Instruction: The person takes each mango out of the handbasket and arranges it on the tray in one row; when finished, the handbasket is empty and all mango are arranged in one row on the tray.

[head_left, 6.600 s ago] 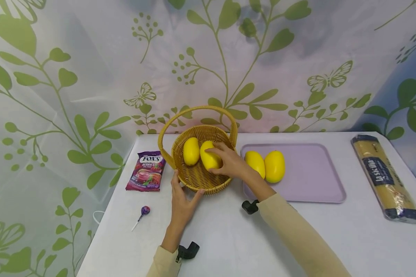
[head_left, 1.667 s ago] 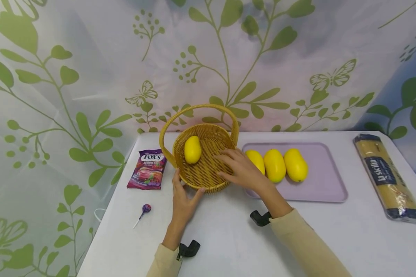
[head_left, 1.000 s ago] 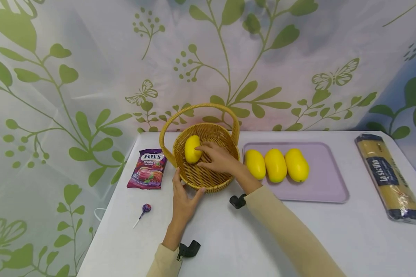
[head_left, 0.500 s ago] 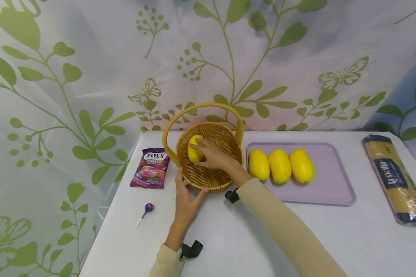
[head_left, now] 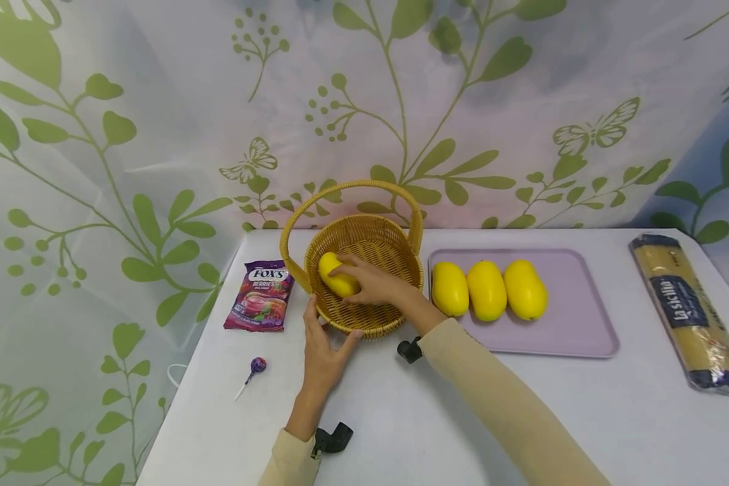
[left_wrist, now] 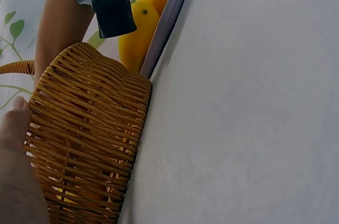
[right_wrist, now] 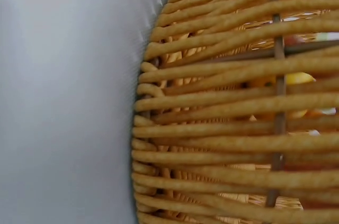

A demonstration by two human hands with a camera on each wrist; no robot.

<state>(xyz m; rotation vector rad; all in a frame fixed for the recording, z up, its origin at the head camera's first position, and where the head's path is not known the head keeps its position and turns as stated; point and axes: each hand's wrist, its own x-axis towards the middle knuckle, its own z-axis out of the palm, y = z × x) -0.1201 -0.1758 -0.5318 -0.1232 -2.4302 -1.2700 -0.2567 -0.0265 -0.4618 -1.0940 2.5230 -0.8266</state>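
A yellow mango point(head_left: 338, 275) lies tilted in the left part of a round wicker basket point(head_left: 379, 327) with a tall handle. My right hand point(head_left: 373, 280) reaches over the basket's right side and grips that mango, thumb at its near end and fingers over its top. Around the front-left of the basket, my left hand point(head_left: 325, 351) holds the outer wall; in the left wrist view its thumb point(left_wrist: 16, 123) lies against the weave. Three more mangoes point(head_left: 487, 290) sit side by side on a lilac tray point(head_left: 574, 317). Through the weave, the right wrist view shows bits of yellow point(right_wrist: 299, 78).
Left of the basket lies a purple bag of Fox's candy point(head_left: 259, 297), with a wrapped lollipop point(head_left: 257, 366) nearer the front. A long pack of pasta point(head_left: 683, 304) lies at the far right of the white table point(head_left: 413, 425). A leaf-patterned curtain point(head_left: 194, 135) hangs behind.
Two mangoes have gone from the basket's right part and the tray, with one more now on the tray; my right hand has come back, gripped the last basket mango and tilted it.
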